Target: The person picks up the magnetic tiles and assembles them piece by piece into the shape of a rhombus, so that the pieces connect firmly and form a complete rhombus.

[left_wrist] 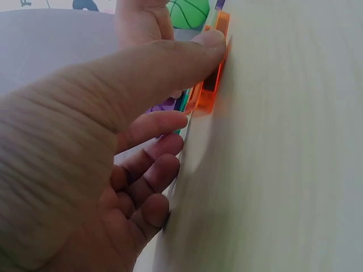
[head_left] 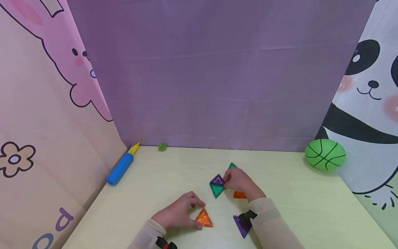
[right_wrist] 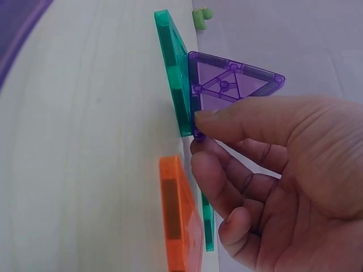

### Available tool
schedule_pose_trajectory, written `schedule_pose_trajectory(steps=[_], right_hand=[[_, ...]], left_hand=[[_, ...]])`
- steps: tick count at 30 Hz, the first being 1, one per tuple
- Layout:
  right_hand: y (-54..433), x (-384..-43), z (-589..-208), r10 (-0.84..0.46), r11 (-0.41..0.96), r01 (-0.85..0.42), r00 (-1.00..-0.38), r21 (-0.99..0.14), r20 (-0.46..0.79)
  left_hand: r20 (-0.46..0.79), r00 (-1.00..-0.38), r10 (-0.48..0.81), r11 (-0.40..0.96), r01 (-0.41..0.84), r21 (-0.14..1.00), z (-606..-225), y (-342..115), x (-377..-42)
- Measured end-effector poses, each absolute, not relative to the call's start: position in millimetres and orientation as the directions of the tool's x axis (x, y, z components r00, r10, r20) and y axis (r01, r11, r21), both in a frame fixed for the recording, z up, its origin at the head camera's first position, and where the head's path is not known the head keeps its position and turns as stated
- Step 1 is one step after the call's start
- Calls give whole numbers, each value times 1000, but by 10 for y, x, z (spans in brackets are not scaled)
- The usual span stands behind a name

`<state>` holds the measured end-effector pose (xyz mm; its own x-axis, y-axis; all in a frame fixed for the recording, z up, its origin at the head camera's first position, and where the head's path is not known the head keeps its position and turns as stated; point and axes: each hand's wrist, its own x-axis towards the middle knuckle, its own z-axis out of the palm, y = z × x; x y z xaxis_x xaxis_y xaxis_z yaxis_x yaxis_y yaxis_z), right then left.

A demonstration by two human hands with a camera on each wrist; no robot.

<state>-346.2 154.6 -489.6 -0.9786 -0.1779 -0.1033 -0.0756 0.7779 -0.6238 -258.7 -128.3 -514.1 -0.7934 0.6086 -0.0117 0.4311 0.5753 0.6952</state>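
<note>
In the head view my left hand [head_left: 178, 212] holds an orange triangular magnetic tile [head_left: 204, 219] between thumb and index finger, low over the table. The left wrist view has the thumb on that orange tile [left_wrist: 222, 39]. My right hand [head_left: 239, 180] pinches a corner of a purple triangular magnetic tile [right_wrist: 249, 68]. This purple tile rises from the edge of a green triangular tile [right_wrist: 172, 73] that lies flat, the two edges meeting. Near the right hand are another orange tile [head_left: 239, 195] and a second green tile [head_left: 232, 166], both partly hidden.
Another purple triangular tile [head_left: 242, 226] lies beneath the right wrist. A blue pump [head_left: 120, 168] with a yellow nozzle is at the table's left edge. A small green object [head_left: 162, 147] sits by the back wall, and a green ball [head_left: 325, 154] at the back right.
</note>
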Motion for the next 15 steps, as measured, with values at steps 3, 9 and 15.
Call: schedule_pose_trajectory(steps=[3,9,15], right_hand=[[1539,-3458,-4902,-176,779,-74,-979,-623,-103],[1530,-3444,-4888,-175,771,-71,-979,-633,-103],[1533,-3448,-4892,-181,770,-78,-978,-633,-99]], left_hand=[[-15,-791,612,575,432,695,-5129,-1271,-2570],[-9,-786,618,584,452,674,-5151,-1269,-2582],[42,-776,629,552,484,679,-5189,-1279,-2598]])
